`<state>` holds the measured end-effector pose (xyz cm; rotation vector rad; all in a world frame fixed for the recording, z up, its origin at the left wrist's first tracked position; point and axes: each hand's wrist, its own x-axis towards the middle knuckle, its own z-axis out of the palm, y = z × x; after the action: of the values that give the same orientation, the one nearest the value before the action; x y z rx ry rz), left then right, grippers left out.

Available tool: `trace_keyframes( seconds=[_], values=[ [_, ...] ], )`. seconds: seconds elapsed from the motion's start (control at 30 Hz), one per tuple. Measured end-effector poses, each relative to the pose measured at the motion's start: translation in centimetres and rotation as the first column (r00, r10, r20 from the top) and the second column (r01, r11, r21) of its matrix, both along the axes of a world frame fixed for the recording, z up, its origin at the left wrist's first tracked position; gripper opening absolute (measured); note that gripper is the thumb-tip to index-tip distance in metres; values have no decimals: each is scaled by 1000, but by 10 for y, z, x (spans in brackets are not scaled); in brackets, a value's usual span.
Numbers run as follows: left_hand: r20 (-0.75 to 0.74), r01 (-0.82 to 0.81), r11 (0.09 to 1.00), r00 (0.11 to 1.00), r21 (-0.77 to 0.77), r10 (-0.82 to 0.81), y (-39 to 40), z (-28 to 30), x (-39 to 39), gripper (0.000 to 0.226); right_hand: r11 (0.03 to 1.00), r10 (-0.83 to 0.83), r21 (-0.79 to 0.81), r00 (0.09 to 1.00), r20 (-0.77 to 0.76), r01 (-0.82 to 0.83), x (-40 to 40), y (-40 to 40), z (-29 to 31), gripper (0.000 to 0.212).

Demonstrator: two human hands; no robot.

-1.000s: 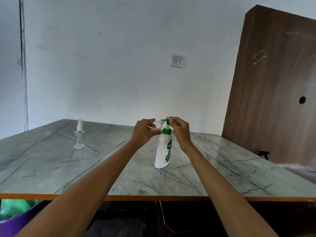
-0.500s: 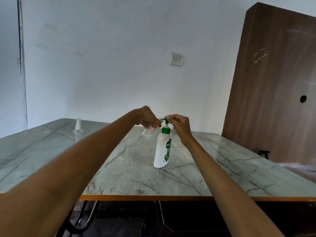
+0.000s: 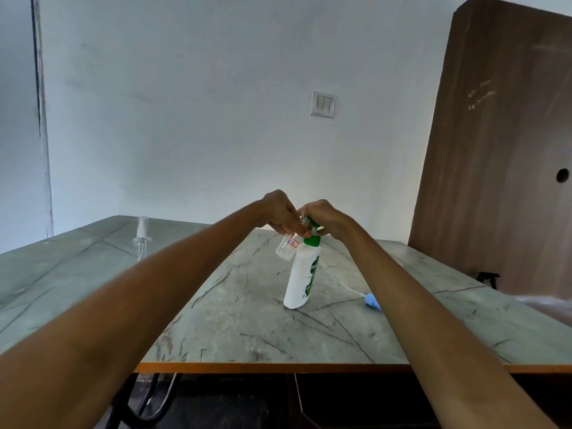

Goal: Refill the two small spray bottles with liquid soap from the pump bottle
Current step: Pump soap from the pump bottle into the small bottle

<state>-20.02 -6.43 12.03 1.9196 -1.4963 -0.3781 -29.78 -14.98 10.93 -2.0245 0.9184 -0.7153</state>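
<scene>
A white pump bottle (image 3: 301, 277) with a green collar stands upright in the middle of the marble table (image 3: 235, 320). My right hand (image 3: 326, 218) curls over its green pump head. My left hand (image 3: 278, 213) grips a small clear spray bottle (image 3: 287, 246) with a red-edged label, tilted, its mouth up against the pump spout. The mouth itself is hidden by my fingers. A second clear spray bottle (image 3: 141, 235) with its white spray cap on stands at the far left of the table, partly behind my left forearm.
A blue spray cap with a thin white tube (image 3: 370, 300) lies on the table right of the pump bottle. A tall brown wooden board (image 3: 501, 156) leans at the right. The table's orange front edge (image 3: 278, 367) runs close to me.
My left hand has brought the small bottle closer in against the pump spout, and my right hand now covers the pump head more fully. The blue cap has come into sight.
</scene>
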Motion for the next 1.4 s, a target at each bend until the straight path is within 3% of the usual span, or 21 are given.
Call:
trace_keyframes(
  seconds=[0.2,0.33,0.43,0.63,1.4],
  values=[
    [132,-37,999,991,9,36,-4,4,3,56,991,-1,134,998,-62,9,9,-4,-6,16],
    [154,-26,1000,988,3,26,-3,3,8,61,993,-8,118,991,-136,24,15,-3,-3,16],
    [166,-20,1000,986,8,18,1,4,9,67,997,-17,75,979,-204,33,20,0,0,27],
    [204,4,999,979,34,-11,5,5,4,92,999,-35,28,955,-295,45,22,2,-1,38],
    [309,-31,999,951,36,19,-2,2,6,101,997,-32,63,957,-288,52,23,-5,-10,37]
  ],
)
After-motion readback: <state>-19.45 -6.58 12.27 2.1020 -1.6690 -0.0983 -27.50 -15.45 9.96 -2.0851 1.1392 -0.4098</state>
